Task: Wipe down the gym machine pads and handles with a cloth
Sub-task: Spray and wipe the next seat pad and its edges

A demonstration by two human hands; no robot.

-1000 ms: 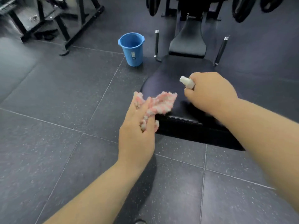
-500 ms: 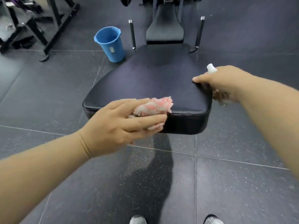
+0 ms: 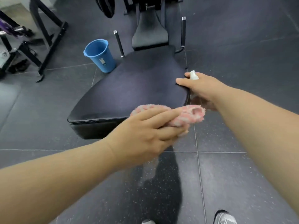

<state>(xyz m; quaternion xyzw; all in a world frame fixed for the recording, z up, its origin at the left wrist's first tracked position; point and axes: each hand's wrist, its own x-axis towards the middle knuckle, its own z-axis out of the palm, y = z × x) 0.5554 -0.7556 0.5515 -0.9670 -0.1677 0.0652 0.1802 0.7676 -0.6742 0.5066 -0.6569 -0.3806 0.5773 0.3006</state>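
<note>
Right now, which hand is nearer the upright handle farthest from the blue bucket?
Right. The right hand, holding a spray bottle, sits at the seat pad's side edge near that handle; the left hand holds the cloth at the pad's front edge.

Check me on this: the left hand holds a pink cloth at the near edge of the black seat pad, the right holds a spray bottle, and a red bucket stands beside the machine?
Not quite: the head view shows the bucket is blue, not red. The left hand, pink cloth, seat pad, right hand and spray bottle are as you say.
</note>
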